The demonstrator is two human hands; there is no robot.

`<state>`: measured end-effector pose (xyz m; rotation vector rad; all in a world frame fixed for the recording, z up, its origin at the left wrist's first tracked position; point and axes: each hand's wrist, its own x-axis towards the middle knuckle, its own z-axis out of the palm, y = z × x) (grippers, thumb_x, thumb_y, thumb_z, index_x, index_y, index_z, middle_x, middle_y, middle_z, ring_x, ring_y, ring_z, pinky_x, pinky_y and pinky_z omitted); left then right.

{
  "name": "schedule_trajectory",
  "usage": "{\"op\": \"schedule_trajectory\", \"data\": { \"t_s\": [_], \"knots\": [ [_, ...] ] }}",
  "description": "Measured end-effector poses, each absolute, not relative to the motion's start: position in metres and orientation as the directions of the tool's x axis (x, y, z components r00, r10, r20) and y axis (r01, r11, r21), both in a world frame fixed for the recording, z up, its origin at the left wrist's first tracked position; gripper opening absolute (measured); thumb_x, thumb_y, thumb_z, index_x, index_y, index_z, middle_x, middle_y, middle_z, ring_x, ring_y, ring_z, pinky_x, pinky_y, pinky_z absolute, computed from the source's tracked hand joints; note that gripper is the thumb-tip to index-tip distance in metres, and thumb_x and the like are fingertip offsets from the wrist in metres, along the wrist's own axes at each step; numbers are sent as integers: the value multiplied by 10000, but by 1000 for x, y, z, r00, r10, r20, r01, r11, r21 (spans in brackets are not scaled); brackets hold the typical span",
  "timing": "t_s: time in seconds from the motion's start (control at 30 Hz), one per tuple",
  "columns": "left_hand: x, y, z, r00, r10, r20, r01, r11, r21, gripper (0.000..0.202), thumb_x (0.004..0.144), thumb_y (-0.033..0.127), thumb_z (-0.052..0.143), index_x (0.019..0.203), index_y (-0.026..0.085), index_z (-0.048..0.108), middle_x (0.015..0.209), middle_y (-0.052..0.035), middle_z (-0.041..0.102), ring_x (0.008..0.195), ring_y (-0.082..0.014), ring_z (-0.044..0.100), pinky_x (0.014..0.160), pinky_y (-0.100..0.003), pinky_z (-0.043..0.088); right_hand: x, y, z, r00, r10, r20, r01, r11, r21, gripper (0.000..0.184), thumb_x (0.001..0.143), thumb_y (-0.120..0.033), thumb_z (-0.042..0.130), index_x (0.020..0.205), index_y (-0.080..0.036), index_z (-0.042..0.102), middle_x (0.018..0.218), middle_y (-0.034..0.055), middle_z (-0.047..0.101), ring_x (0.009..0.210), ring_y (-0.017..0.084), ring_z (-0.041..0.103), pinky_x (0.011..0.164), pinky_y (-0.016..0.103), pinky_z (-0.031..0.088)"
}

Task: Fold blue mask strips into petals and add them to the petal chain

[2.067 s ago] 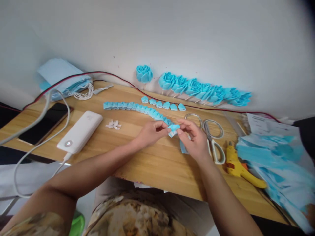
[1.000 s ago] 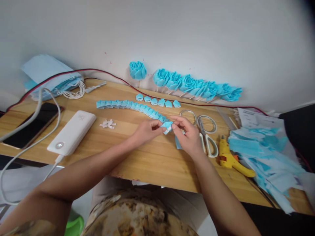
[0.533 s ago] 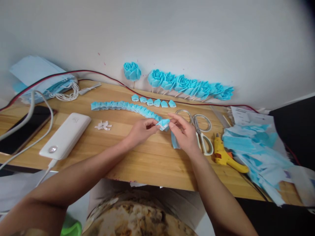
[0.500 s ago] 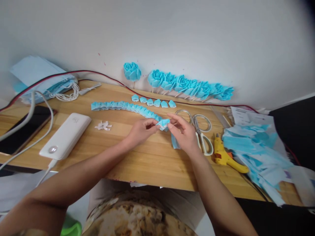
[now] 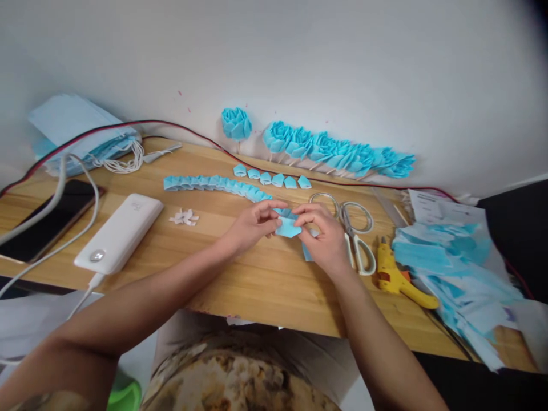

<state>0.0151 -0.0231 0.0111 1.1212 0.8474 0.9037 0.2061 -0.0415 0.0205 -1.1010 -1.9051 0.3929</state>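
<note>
My left hand and my right hand both pinch a small light-blue folded paper piece just above the wooden table. The piece sits at the right end of a long chain of folded blue pieces lying across the table. A second blue strip shows partly under my right hand. Behind the chain lie several loose folded blue petals.
Scissors and a yellow glue gun lie right of my hands, then a heap of blue paper. Blue paper roses line the wall. A white power bank, a phone, cables and white scraps lie left.
The camera view has shifted slightly. My hands have lowered closer to the table and the blue piece between them now looks flatter and wider.
</note>
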Motion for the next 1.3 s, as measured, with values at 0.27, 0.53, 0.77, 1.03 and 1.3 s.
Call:
{"op": "schedule_trajectory", "data": {
  "t_s": [0.27, 0.53, 0.77, 1.03, 1.3],
  "knots": [
    [14, -20, 11, 265, 953, -144, -176, 195, 965, 264, 787, 179, 694, 1050, 162, 671, 713, 38, 619, 589, -71, 550, 601, -220, 451, 209, -41, 12, -177, 913, 367, 487, 406, -773, 269, 925, -194, 521, 1127, -280, 677, 1093, 47, 735, 992, 200, 681, 796, 354, 566],
    [17, -20, 13, 215, 970, -116, -261, 172, 950, 199, 764, 159, 697, 958, 136, 658, 746, 15, 673, 623, -77, 582, 623, -225, 482, 203, -41, 8, -151, 976, 158, 455, 211, -865, 169, 864, -368, 668, 964, -232, 684, 817, -6, 703, 708, 147, 623, 662, 274, 505],
    [17, -25, 13, 289, 944, -156, -214, 223, 951, 291, 749, 206, 721, 1025, 154, 643, 838, -12, 711, 685, -107, 634, 660, -254, 511, 227, -16, 10, 55, 984, 168, 383, 135, -914, 197, 803, -415, 676, 860, -232, 630, 757, -17, 664, 684, 152, 609, 653, 281, 498],
    [16, -27, 16, 272, 946, -178, -156, 226, 961, 152, 795, 241, 681, 926, 165, 694, 809, -12, 701, 644, -97, 582, 633, -240, 480, 299, 67, 30, 3, 992, 127, 769, 79, -635, 75, 761, -181, 590, 773, -194, 663, 722, 4, 671, 695, 166, 599, 745, 318, 488],
    [15, -27, 18, 267, 946, -182, -142, 225, 964, 110, 806, 213, 643, 895, 168, 689, 769, -3, 688, 626, -98, 570, 630, -243, 473, 298, 107, 4, 68, 996, 54, 813, -24, -582, 201, 803, -147, 645, 988, -120, 718, 883, 80, 770, 755, 172, 679, 773, 312, 537]
  ]
}}
